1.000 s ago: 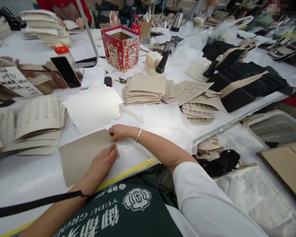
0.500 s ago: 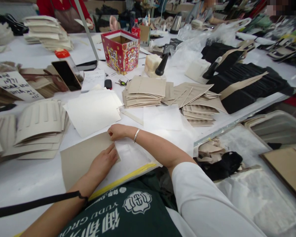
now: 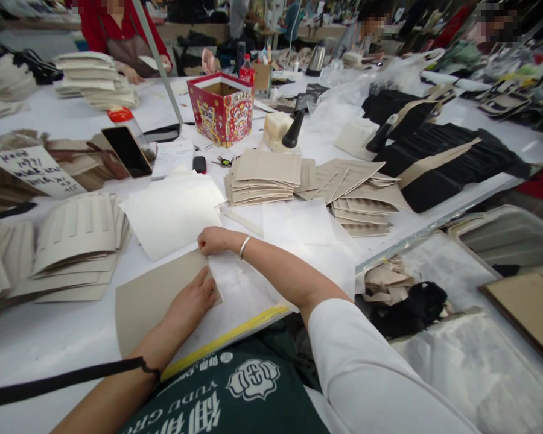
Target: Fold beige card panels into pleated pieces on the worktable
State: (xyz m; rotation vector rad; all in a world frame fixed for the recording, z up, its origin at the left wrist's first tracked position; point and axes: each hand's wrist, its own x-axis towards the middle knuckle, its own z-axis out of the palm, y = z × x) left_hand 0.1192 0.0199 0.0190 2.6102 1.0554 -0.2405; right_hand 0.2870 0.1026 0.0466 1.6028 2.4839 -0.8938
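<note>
A flat beige sheet, like thin board or fabric backing, lies on the white table in front of me. My left hand rests on its right part, palm down with the fingers laid on the surface. At the sheet's far right corner, my right hand is closed in a pinch on the edge; its fingertips are partly hidden. White sheets lie just beyond my hands. Behind them sits a stack of beige pieces, with more fanned beige pieces to its right.
Ribbed beige panels are piled at left. Farther back stand a phone, a red patterned box and a black-nozzled bottle. Black pieces lie at right. Across the table is a person in red.
The view has tilted up slightly, so the table sits lower. My left hand has shifted a little on the sheet; my right hand stays at the corner.
</note>
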